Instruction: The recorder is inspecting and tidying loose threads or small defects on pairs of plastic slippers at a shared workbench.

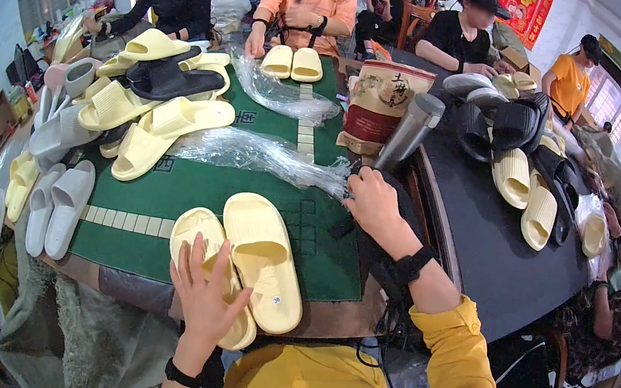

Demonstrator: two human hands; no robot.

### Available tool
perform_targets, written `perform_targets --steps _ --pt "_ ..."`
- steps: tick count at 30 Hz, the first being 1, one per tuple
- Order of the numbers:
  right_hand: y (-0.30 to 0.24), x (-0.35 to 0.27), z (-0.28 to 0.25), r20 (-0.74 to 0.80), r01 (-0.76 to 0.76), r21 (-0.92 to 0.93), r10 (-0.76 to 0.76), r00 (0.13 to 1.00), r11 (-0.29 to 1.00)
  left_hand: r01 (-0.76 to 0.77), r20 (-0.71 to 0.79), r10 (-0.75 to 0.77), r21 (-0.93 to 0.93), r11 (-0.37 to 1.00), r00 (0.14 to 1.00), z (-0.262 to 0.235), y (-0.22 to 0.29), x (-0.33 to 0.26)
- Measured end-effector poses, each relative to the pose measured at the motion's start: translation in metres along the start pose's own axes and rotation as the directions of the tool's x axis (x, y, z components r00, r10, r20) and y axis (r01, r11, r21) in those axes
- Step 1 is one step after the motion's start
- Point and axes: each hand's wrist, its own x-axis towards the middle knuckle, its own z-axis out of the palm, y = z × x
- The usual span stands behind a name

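- Pair of pale yellow slippers point(249, 261) at the green mat's point(167, 198) near edge; left hand point(205, 294) rests flat on one, unclenched.
- Right hand point(373, 203) pinches the clear plastic bag point(261, 151); a tug may tear it or topple the steel flask point(411, 129).

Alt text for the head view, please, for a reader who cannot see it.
A person in a yellow shirt rests the left hand on a pair of pale yellow slippers on a green mat, while the right hand grasps a clear plastic bag. More slippers lie piled at left, and other people sit around the tables.
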Motion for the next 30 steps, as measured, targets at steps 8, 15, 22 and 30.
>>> perform_targets --steps 8,15,22,30 --pt "0.019 0.0 0.012 0.074 -0.154 0.137 0.145 0.987 0.979 -0.027 -0.029 0.028 0.022 0.999 0.999 0.002 -0.001 0.0" --pt "0.015 0.008 -0.029 0.156 -0.344 0.847 0.43 0.889 0.406 -0.101 0.019 0.102 -0.045 0.994 0.995 0.005 0.01 0.002" --pt "0.027 -0.016 -0.092 0.013 0.331 0.86 0.666 0.746 -0.389 -0.103 0.022 0.104 -0.053 0.993 0.994 0.004 0.009 0.003" --pt "-0.005 -0.089 -0.198 -0.516 0.616 0.787 0.578 0.632 0.029 -0.091 0.063 0.092 -0.019 0.996 0.994 0.002 0.013 0.003"
